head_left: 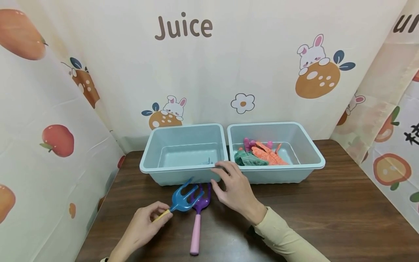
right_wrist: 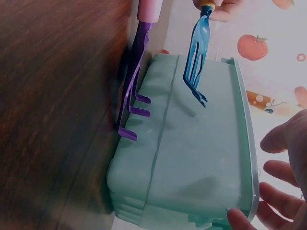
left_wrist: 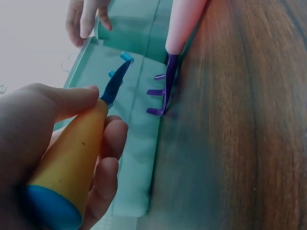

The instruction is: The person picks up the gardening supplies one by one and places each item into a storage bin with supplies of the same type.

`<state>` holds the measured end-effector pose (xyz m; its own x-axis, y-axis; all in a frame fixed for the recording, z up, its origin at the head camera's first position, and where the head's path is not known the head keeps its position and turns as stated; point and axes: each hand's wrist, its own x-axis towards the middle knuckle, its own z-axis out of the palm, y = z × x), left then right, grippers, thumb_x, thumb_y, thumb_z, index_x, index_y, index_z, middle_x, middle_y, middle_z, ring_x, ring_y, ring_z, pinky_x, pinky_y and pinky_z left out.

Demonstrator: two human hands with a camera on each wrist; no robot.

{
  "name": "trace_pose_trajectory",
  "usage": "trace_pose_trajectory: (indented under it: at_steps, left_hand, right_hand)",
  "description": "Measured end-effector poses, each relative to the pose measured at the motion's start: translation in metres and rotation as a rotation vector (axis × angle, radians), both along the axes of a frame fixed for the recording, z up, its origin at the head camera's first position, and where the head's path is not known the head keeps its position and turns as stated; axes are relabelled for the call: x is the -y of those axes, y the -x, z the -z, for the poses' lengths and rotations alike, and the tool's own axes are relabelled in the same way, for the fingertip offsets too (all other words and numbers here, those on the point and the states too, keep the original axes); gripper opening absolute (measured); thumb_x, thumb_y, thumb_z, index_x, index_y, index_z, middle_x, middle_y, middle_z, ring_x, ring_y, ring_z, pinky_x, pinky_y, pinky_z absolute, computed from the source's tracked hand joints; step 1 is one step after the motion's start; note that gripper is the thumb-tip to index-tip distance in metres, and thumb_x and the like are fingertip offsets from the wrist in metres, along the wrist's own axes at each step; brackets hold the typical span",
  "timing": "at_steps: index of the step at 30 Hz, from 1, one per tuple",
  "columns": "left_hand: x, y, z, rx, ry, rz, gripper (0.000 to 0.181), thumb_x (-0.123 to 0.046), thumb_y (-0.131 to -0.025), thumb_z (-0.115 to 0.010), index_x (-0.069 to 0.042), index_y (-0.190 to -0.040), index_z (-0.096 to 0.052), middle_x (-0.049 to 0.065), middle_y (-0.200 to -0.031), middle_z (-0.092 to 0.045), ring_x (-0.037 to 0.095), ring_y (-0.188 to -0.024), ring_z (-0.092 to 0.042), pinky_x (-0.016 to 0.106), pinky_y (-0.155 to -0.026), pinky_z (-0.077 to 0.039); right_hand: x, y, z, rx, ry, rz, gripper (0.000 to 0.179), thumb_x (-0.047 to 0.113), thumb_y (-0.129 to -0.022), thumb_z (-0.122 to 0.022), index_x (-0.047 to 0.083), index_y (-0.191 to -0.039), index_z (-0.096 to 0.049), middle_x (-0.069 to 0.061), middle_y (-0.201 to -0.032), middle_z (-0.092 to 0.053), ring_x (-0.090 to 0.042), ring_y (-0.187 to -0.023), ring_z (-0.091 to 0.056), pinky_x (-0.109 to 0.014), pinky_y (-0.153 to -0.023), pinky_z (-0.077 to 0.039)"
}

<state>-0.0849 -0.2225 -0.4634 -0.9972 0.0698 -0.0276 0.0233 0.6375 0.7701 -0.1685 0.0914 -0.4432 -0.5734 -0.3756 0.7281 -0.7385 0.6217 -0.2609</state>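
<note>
My left hand (head_left: 142,225) grips the yellow handle of a toy hand rake with a blue head (head_left: 181,201), held above the table with its tines toward the left light-blue bin (head_left: 183,170). Just right of it, a second toy hand rake with a purple head and pink handle (head_left: 195,234) lies on the table, its tines close to that bin's front wall. Fingers spread and loosely bent, my right hand (head_left: 238,191) is at the left bin's front right corner and holds nothing. In the right wrist view its fingertips (right_wrist: 238,219) are by the rim; contact is unclear.
The right light-blue bin (head_left: 275,168) stands beside the left one, holding green crinkled (head_left: 249,159), orange (head_left: 269,155) and purple-pink (head_left: 247,143) pieces. Something small and blue (head_left: 207,161) shows inside the left bin. A printed curtain (head_left: 209,72) hangs behind the brown wooden table (head_left: 343,211).
</note>
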Motion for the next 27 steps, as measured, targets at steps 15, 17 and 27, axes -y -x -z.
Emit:
trace_pose_trajectory:
  at_steps: [15,17,27]
  left_hand:
    - [0.006,-0.004,-0.004,0.029,-0.007,-0.047,0.015,-0.029,-0.093,-0.084,-0.021,-0.105,-0.077,-0.009,-0.077,-0.072,0.008,-0.058,-0.061,0.024,-0.054,-0.048]
    - [0.005,-0.004,-0.005,0.029,-0.008,-0.045,0.016,-0.027,-0.093,-0.084,-0.020,-0.105,-0.077,-0.009,-0.077,-0.071,0.008,-0.058,-0.061,0.024,-0.054,-0.048]
    - [0.001,-0.006,-0.013,-0.010,-0.016,-0.016,0.016,-0.025,-0.092,-0.085,-0.019,-0.105,-0.077,-0.007,-0.075,-0.070,0.007,-0.057,-0.059,0.025,-0.053,-0.049]
  right_hand:
    - [0.001,0.002,0.002,-0.007,-0.005,-0.006,0.027,0.016,-0.092,-0.080,0.008,-0.117,-0.076,-0.010,-0.129,-0.067,-0.029,-0.118,-0.061,-0.041,-0.082,-0.062]
    - [0.000,0.002,0.002,-0.013,-0.003,-0.006,0.027,0.016,-0.091,-0.081,0.008,-0.117,-0.076,-0.010,-0.129,-0.067,-0.029,-0.118,-0.061,-0.041,-0.081,-0.062]
    - [-0.001,0.003,0.000,-0.018,0.004,-0.002,0.025,0.010,-0.092,-0.078,0.008,-0.117,-0.077,-0.010,-0.128,-0.069,-0.028,-0.115,-0.062,-0.040,-0.080,-0.062]
